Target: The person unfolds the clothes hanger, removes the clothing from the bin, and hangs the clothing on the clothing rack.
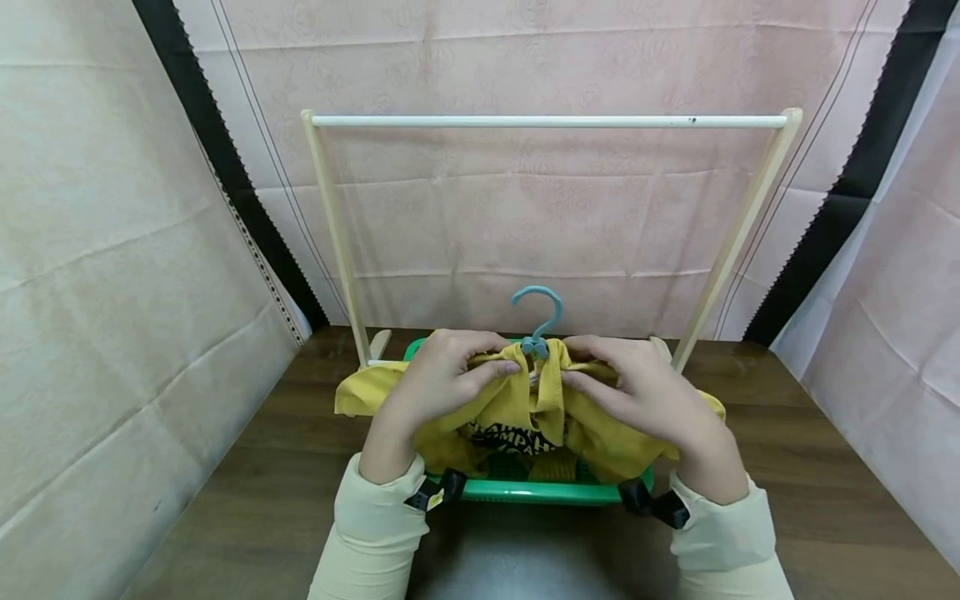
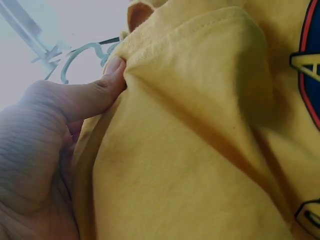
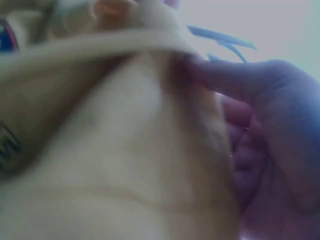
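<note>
A yellow shirt (image 1: 517, 408) with dark printed lettering is spread over a green basket (image 1: 540, 492) in the head view. At its collar, a light blue hanger (image 1: 551, 310) stands with its hook upward; the rest of the hanger is mostly hidden by cloth. My left hand (image 1: 450, 371) pinches the shirt just left of the collar, thumb in front and fingers behind. On the other side of the hook, my right hand (image 1: 637, 387) pinches the cloth likewise. Both wrist views show a thumb pressed on the yellow fabric (image 2: 175, 125), the right one blurred.
Behind the shirt stands a rack with a white crossbar (image 1: 547, 122) and two cream posts (image 1: 337, 233). The basket rests on a brown wooden table (image 1: 810, 450). Pale cloth walls (image 1: 135, 250) with black strips enclose the table at the back and sides.
</note>
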`<state>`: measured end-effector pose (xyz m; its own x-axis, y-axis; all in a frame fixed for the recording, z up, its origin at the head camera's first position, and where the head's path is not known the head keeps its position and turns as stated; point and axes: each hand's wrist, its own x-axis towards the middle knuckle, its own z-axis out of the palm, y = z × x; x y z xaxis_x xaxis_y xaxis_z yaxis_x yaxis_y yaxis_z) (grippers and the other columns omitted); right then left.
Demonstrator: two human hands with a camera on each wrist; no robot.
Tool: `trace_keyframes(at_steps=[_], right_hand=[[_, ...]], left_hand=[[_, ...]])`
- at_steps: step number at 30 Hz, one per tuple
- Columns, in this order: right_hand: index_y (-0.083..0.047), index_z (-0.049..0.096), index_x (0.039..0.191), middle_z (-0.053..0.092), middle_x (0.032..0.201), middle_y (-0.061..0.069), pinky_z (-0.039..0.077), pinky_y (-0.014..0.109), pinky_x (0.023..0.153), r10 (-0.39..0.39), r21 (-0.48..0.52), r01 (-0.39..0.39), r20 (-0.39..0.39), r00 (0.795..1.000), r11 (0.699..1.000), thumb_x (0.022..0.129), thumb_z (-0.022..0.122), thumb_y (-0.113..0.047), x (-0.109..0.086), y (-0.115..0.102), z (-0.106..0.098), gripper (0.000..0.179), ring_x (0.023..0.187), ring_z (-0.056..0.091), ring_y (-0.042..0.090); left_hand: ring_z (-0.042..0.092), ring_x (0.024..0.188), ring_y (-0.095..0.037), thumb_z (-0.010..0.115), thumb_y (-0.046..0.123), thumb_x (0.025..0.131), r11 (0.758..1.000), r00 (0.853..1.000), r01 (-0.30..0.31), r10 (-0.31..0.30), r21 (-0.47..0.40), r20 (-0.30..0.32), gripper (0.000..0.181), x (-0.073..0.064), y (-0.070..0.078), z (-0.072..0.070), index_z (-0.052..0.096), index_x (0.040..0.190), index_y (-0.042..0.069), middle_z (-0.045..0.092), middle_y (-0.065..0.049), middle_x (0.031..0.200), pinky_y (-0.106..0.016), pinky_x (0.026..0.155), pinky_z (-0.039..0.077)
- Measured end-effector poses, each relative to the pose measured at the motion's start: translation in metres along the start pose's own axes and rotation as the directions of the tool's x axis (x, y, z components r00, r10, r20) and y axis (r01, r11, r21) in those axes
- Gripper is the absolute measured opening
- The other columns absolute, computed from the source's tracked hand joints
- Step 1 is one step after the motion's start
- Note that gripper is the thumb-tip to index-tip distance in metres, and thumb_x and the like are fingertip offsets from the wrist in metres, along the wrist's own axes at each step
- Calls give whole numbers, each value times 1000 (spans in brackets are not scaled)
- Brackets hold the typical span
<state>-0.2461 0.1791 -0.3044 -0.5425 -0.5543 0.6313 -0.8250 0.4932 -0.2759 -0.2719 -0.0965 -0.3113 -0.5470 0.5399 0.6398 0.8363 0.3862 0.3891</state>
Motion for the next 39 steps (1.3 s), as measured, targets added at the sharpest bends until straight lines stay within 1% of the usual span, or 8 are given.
trace_keyframes(at_steps=[5,10,14,18,25,31,36,39], right_hand=[[-21,69,124,70,116,-8,53,26,68,116,-7,-116,40,992,993,93,75,-18,-17,9,-26,31,92,65,7],[-31,70,118,67,96,-15,48,25,59,217,-5,-218,88,972,976,95,74,-21,-31,17,-44,26,75,58,6],[-28,73,109,63,84,-13,43,22,55,167,24,-171,106,980,985,95,72,-14,-32,21,-46,20,62,50,4],[-26,74,105,65,84,-13,41,19,53,108,14,-110,69,992,994,93,73,-9,-30,24,-43,21,57,46,2],[-25,74,101,67,86,-13,38,18,50,111,-29,-110,19,994,993,92,74,-8,-29,26,-41,19,55,41,0],[-25,74,99,66,82,-13,36,18,47,112,-51,-112,-14,994,992,91,75,-7,-31,29,-42,20,51,37,0],[-25,75,98,67,82,-13,43,17,52,135,-53,-137,-47,990,989,91,75,-7,-34,33,-45,20,58,50,2],[-24,75,98,68,82,-12,46,18,56,152,-47,-155,-66,986,987,90,75,-6,-37,39,-46,19,63,56,4]], left_hand=[[51,61,-4,71,28,96,1000,1000,15,-16,-27,-25,8,-1,-4,-6,75,95,22,69,15,86,-25,58,46],[49,58,-6,71,26,96,999,999,17,-19,-37,-50,7,-2,-6,-11,76,96,21,68,13,85,-25,55,43],[48,57,-6,71,26,96,999,998,22,-23,-34,-50,6,-2,-7,-12,75,96,22,67,14,83,-25,54,42],[45,55,-6,71,29,96,999,998,37,-38,-10,-51,7,-2,-8,-12,74,95,23,64,14,78,-26,52,40],[33,49,-6,68,39,97,989,994,91,-83,116,-78,15,-3,-5,-13,75,102,27,53,15,66,-27,47,32],[46,60,-6,67,39,98,982,990,119,-107,145,-87,19,-4,-7,-15,74,109,25,69,17,90,-29,55,40],[60,76,-4,68,35,98,987,991,110,-100,119,-94,17,-7,-10,-19,74,110,24,71,15,102,-28,67,49],[60,84,-7,69,32,98,990,990,102,-92,95,-108,18,-9,-13,-20,73,113,22,69,13,106,-30,71,49]])
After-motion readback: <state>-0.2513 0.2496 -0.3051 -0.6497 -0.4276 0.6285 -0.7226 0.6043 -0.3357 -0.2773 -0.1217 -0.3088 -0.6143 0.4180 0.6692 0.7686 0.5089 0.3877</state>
